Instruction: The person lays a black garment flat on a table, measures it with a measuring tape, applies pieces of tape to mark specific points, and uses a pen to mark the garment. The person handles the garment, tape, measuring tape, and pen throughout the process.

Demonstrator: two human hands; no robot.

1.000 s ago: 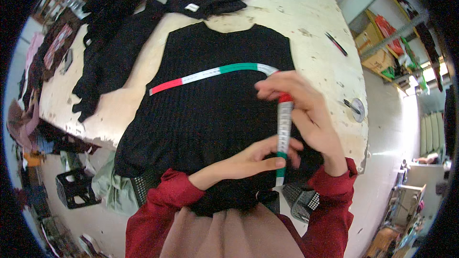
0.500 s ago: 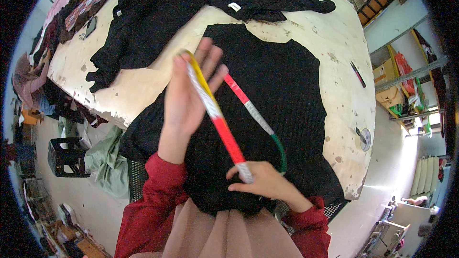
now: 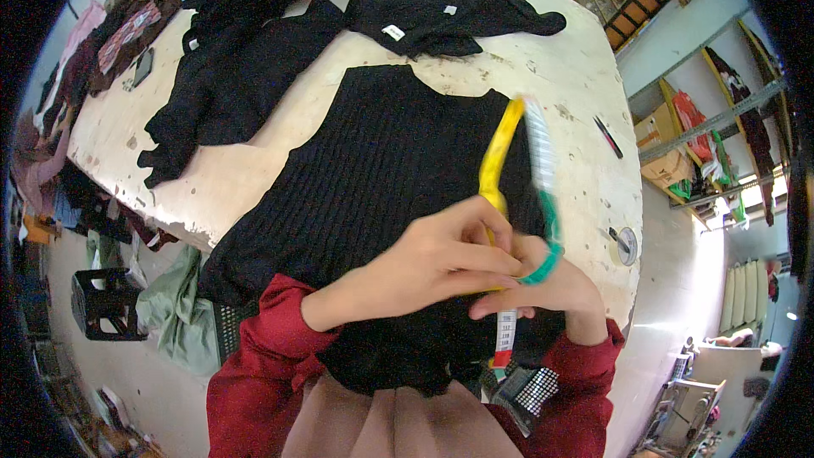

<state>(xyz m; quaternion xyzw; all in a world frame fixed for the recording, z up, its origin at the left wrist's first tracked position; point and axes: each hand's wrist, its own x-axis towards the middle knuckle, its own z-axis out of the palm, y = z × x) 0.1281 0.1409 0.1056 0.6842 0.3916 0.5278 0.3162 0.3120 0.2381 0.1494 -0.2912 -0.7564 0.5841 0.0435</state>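
My left hand (image 3: 437, 259) is closed on a multicoloured measuring tape (image 3: 502, 146), its fingertips meeting my right hand (image 3: 551, 297). That hand, just below and to the right, also grips the tape with curled fingers. The yellow, white and green length loops up over the garment's right side, while a printed end hangs below my fingers. Underneath lies a black ribbed sleeveless knit garment (image 3: 356, 153), spread on the worn cream table (image 3: 288, 153) and draping over its near edge.
More black knit garments (image 3: 432, 8) lie across the back. A pen (image 3: 608, 136) and a small round object (image 3: 626, 246) are at the right, beside shelving (image 3: 678, 153). At left are a person in pink (image 3: 42, 165), a black crate (image 3: 102, 305) and green cloth (image 3: 178, 314).
My left hand has moved down and right from its raised, spread position to meet my right hand, closing on the tape. The tape's loop has swung to the garment's right side.
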